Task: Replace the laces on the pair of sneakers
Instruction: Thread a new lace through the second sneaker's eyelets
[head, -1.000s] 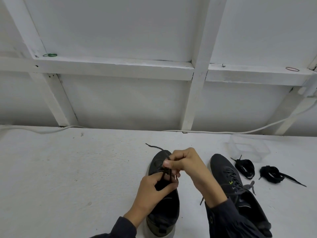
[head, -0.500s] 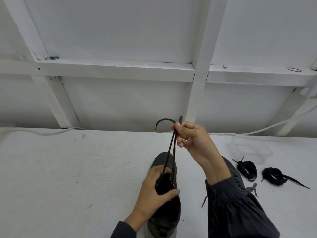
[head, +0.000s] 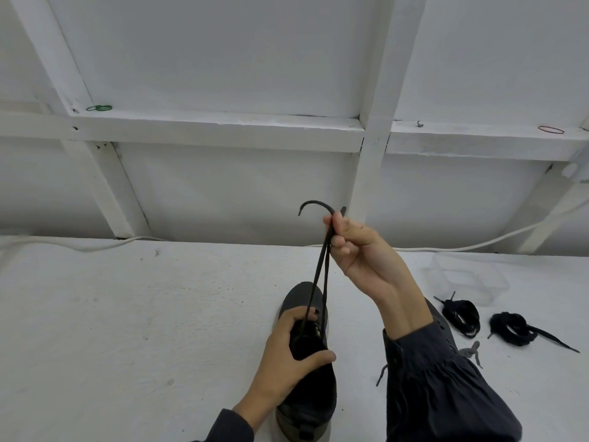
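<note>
**Both ends up, lace drawn tight over the near sneaker**

Head view, the only one we have. Down at six o'clock sits the dark sneaker (head: 306, 400) on the white table (head: 127, 314), toe pointing to twelve. The left hand (head: 287, 355) clamps it across the throat, fingers curled over one side and thumb hooked round the other.

Up at one o'clock from the shoe, the right hand (head: 360, 253) is raised, with the thin dark lace (head: 322, 272) pinched between thumb and curled fingers. Two strands run taut down to the eyelets, and one tip curls free above the grip.

Over at three o'clock lie two bundled black laces (head: 462, 317) (head: 513, 328), just in front of a clear plastic container (head: 468, 275). The second sneaker (head: 441, 327) is mostly hidden behind the right sleeve, a grey lace end (head: 471, 350) poking out beside it.

My read: this is the stripping step, the old lace coming out of the first shoe, and the bundles are the replacements, untouched. I can't make out how many eyelets the lace runs through.

The next move calls for a firm hold on the shoe while the strands are worked out of the remaining holes.
</note>
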The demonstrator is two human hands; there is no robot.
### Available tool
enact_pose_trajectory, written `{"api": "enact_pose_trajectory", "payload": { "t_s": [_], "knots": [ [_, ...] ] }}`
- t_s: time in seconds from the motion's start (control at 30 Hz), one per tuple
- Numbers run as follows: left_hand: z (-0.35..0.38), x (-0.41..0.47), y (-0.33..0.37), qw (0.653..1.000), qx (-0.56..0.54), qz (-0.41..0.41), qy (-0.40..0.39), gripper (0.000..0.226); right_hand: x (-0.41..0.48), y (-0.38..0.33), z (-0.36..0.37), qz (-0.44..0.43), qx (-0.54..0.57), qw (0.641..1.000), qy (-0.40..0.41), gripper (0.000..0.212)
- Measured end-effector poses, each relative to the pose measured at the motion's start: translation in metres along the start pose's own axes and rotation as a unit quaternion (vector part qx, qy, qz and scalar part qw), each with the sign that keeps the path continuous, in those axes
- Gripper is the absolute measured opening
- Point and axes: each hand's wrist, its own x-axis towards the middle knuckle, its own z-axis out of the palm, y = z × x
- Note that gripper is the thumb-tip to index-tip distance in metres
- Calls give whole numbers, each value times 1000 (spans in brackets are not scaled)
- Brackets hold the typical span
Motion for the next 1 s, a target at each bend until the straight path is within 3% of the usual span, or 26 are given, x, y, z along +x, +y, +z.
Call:
{"api": "enact_pose_trajectory", "payload": {
  "t_s": [0.13, 0.23, 0.33, 0.4, 0.47, 0.53, 0.57, 0.6, 0.63, 0.73, 0.93, 1.0],
  "knots": [
    [-1, 4, 5, 991, -70, 20, 116, 13, 8, 9, -27, -43, -87, 995, 38, 20],
    [-14, 10, 4, 958, -129, -15, 257, 8, 9, 22, -65, -85, -257, 953, 136, 18],
    [-36, 14, -5, 931, -105, -57, 346, 23, 8, 35, -103, -36, -465, 856, 224, 22],
    [-47, 16, -15, 928, -77, -108, 347, 43, 5, 42, -120, 103, -575, 784, 211, 29],
    [-52, 15, -23, 936, -12, -142, 320, 63, 1, 48, -127, 231, -664, 687, 182, 42],
    [-52, 13, -26, 952, 69, -114, 276, 64, 0, 55, -129, 219, -745, 608, 162, 58],
    [-50, 14, -23, 961, 91, -83, 248, 58, 1, 58, -127, 167, -770, 596, 155, 57],
    [-48, 15, -20, 970, 99, -54, 216, 51, 1, 61, -122, 109, -776, 604, 145, 48],
    [-45, 18, -17, 978, 97, -36, 179, 42, 3, 64, -116, 62, -760, 633, 135, 33],
    [-37, 30, -10, 990, 114, -49, 61, 17, 4, 77, -99, 29, -675, 731, 99, 13],
    [-35, 38, -7, 979, 183, -82, 33, 5, 0, 86, -91, 9, -634, 766, 107, 8],
    [-36, 37, -7, 975, 204, -83, 38, 7, -1, 88, -90, 12, -638, 763, 105, 8]
  ]
}}
